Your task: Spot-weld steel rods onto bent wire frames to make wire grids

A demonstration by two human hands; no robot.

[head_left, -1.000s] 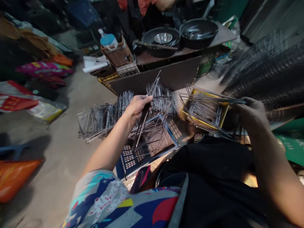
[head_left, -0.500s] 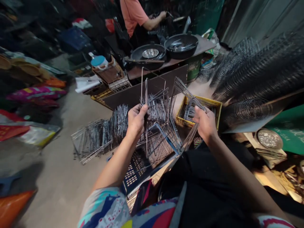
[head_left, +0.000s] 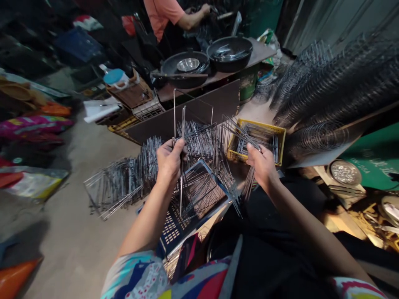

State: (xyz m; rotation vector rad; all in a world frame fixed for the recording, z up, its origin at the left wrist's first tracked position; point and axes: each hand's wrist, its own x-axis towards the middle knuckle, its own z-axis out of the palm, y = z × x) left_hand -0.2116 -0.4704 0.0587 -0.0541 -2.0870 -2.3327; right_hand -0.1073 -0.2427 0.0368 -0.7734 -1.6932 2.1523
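Near the blue crate [head_left: 171, 229], the left hand [head_left: 170, 162] grips bent wires [head_left: 183, 122]. The right hand [head_left: 263, 165] holds wire frames [head_left: 239, 132] in its grip.

Grey floor [head_left: 75, 232], rows of wire frames [head_left: 116, 182]

Wires [head_left: 248, 181] blurry; co-worker [head_left: 162, 16] partly offscreen
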